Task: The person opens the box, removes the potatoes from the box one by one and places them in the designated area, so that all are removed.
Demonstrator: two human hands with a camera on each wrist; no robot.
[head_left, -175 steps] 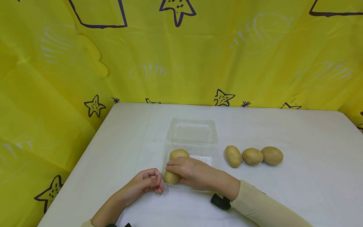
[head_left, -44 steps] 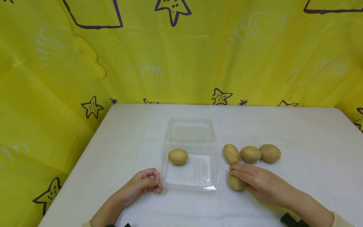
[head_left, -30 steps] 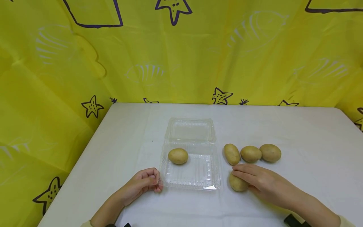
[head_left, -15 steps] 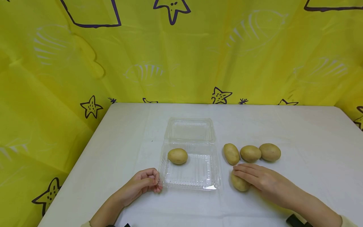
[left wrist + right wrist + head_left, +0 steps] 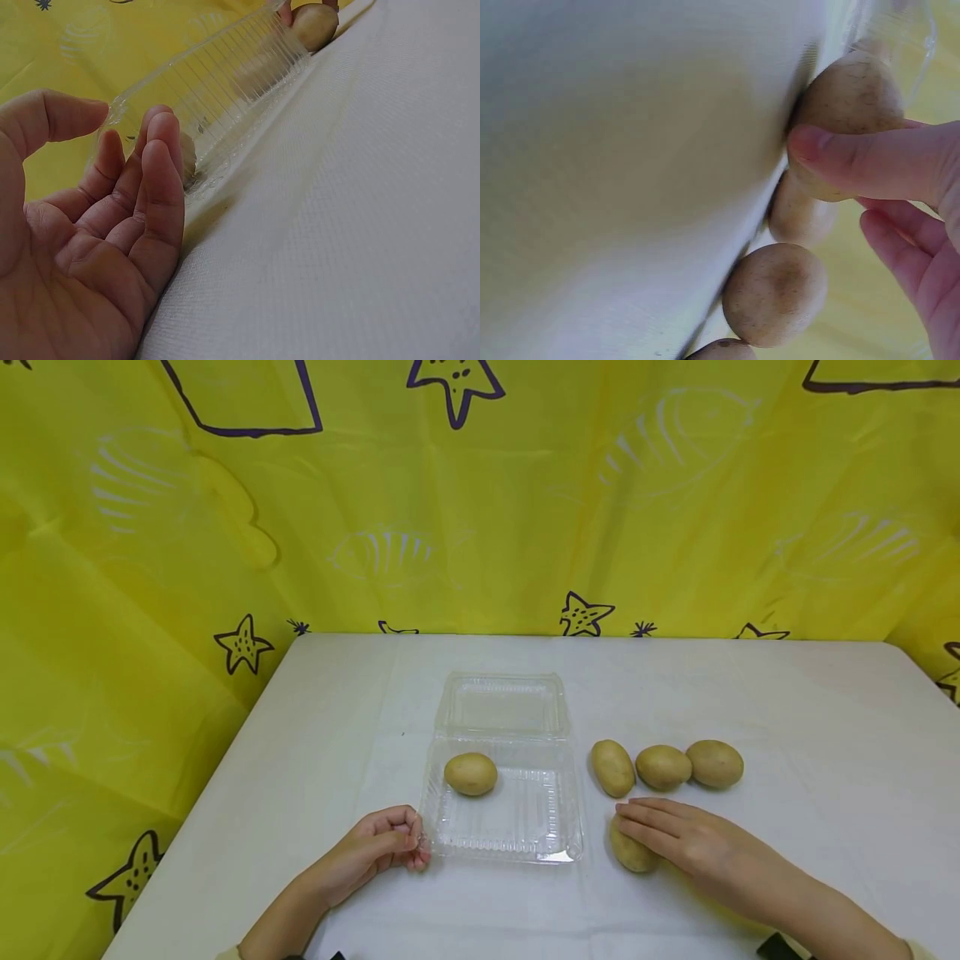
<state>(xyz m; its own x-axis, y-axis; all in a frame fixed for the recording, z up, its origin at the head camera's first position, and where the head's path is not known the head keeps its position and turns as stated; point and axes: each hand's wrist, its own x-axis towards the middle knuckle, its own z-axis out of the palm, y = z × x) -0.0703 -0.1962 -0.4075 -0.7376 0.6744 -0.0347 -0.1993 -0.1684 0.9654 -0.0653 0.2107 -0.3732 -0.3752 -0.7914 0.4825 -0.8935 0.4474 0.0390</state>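
Observation:
A clear plastic clamshell container [image 5: 517, 814] lies with its lid folded back, and one potato [image 5: 470, 774] sits at the back left of its base. At the near left corner my left hand [image 5: 375, 852] pinches the rim between thumb and finger, the other fingers beside the wall. To the right of the container, my right hand [image 5: 701, 847] grips another potato [image 5: 847, 97] on the white cloth. Its thumb lies across the near side, and the other fingers are partly hidden behind the potato.
Behind the right hand, three potatoes stand in a row: a tilted one [image 5: 612, 768], a middle one [image 5: 663, 767] and a right one [image 5: 715, 764]. A yellow printed curtain [image 5: 480, 510] hangs along the table's back and left sides.
The right hand, earlier gripping a potato inside the container, now grips one on the cloth to its right. One potato instead of two sits inside. The left hand keeps its place.

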